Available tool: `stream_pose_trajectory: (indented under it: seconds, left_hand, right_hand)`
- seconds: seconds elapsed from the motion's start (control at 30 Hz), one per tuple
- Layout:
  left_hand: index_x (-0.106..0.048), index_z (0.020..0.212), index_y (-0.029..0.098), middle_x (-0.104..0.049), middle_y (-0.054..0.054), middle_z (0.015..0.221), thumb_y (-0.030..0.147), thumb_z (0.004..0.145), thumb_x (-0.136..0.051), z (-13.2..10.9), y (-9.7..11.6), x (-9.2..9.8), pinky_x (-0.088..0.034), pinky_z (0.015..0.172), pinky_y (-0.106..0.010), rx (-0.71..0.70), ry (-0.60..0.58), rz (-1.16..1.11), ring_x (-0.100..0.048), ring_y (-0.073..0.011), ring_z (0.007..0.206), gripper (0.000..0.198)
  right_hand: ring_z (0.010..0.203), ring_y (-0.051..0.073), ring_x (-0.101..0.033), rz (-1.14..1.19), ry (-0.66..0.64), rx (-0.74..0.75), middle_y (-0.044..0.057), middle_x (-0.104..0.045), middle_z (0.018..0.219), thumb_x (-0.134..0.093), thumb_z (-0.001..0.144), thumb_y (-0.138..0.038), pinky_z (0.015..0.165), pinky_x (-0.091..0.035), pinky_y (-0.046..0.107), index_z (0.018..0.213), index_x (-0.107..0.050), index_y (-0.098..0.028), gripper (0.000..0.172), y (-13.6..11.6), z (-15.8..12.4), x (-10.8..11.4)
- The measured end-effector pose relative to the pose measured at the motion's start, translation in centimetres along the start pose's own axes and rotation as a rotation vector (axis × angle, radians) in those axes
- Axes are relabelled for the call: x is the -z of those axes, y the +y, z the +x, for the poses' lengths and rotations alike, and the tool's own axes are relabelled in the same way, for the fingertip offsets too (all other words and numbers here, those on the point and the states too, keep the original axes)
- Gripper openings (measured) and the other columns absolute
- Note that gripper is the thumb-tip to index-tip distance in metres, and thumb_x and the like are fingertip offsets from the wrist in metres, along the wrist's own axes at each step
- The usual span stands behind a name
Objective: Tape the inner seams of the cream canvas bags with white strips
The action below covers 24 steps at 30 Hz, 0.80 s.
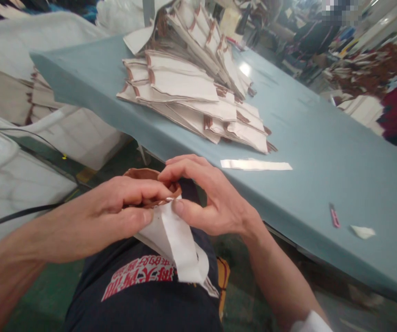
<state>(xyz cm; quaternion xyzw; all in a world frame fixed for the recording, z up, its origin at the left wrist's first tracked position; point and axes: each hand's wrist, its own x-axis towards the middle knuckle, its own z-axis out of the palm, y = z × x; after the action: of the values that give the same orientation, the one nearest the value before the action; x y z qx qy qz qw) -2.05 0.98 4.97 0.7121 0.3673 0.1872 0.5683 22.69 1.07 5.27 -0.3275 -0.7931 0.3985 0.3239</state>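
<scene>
Both my hands meet over my lap and pinch one white fabric piece [179,244] with a brown trimmed edge [139,174]. My left hand [115,210] grips the piece from the left, fingers curled over the brown edge. My right hand [201,193] pinches it from the right, thumb pressed on the white cloth. The loose white end hangs down over my dark printed shirt [139,286].
A grey-blue table [323,152] runs in front of me with a fanned stack of white, brown-trimmed pieces [191,87]. A white strip [255,164], a small pink item [334,216] and a white scrap [362,231] lie near its edge. White bins [19,175] stand at left.
</scene>
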Motion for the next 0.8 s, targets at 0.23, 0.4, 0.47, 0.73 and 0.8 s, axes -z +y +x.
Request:
stream_pose_trajectory:
  seconds: [0.23,0.4,0.47,0.73,0.8]
  left_hand:
    - [-0.081,0.075,0.025,-0.074,-0.001,0.078,0.042,0.090,-0.076,0.6,-0.4,-0.5,-0.048,0.051,-0.020,-0.001,0.037,-0.049,-0.066,-0.0172,0.065,0.023]
    - [-0.078,0.074,0.025,-0.071,0.002,0.074,0.037,0.092,-0.072,0.7,-0.7,-1.9,-0.047,0.050,-0.019,-0.019,0.124,-0.069,-0.061,-0.0144,0.060,0.022]
    - [-0.078,0.076,0.026,-0.075,0.002,0.078,0.034,0.094,-0.069,0.4,-0.9,-2.6,-0.049,0.054,-0.020,-0.050,0.189,-0.014,-0.064,-0.0144,0.063,0.022]
    - [-0.081,0.079,0.027,-0.081,0.004,0.077,0.030,0.097,-0.064,-0.3,-0.2,-4.6,-0.055,0.063,-0.022,-0.115,0.389,0.116,-0.074,-0.0165,0.070,0.025]
    - [-0.083,0.082,0.027,-0.082,0.004,0.079,0.032,0.101,-0.063,-0.3,-0.5,-4.5,-0.057,0.063,-0.020,-0.096,0.334,0.110,-0.076,-0.0164,0.070,0.027]
  right_hand:
    - [0.112,0.027,-0.073,-0.062,-0.117,0.019,0.001,-0.077,0.093,-0.071,0.097,-0.037,0.116,-0.053,0.048,0.088,-0.067,-0.029,0.014,0.9,0.2,0.8]
    - [0.104,0.025,-0.070,-0.066,-0.140,0.038,0.000,-0.073,0.089,-0.070,0.095,-0.031,0.112,-0.053,0.045,0.084,-0.058,-0.029,0.016,1.1,-0.2,0.9]
    - [0.101,0.024,-0.070,-0.079,-0.130,0.057,0.001,-0.073,0.091,-0.070,0.093,-0.027,0.111,-0.052,0.045,0.085,-0.057,-0.028,0.016,1.2,-0.5,0.7]
    - [0.081,0.020,-0.060,-0.118,-0.126,0.045,-0.003,-0.067,0.084,-0.062,0.091,-0.022,0.105,-0.050,0.042,0.085,-0.052,-0.028,0.014,1.3,-1.3,0.0]
    - [0.078,0.019,-0.056,-0.090,-0.127,0.027,-0.003,-0.064,0.080,-0.062,0.089,-0.021,0.097,-0.050,0.039,0.082,-0.050,-0.028,0.015,1.5,-1.4,-0.1]
